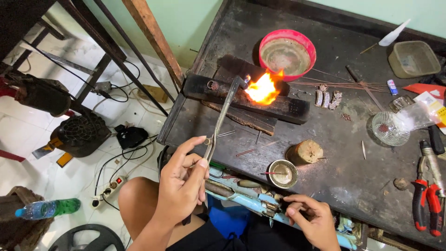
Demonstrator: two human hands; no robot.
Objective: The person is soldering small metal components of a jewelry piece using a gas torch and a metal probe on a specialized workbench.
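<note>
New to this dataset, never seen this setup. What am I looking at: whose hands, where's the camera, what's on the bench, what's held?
There is one view, from a camera on the person's head, looking down at their bare hands. The left hand grips a metal torch whose flame plays on a charred block with a small ring on it. The right hand rests at the edge of the dark workbench. Also there: a pink bowl, a glass dish, red-handled pliers and a small metal cup.

Left hand gripping torch, flame burning against charred block on dark worktop. Right hand resting at worktop edge near small metal dish. Pink bowl sitting behind flame; red pliers lying far right.
</note>
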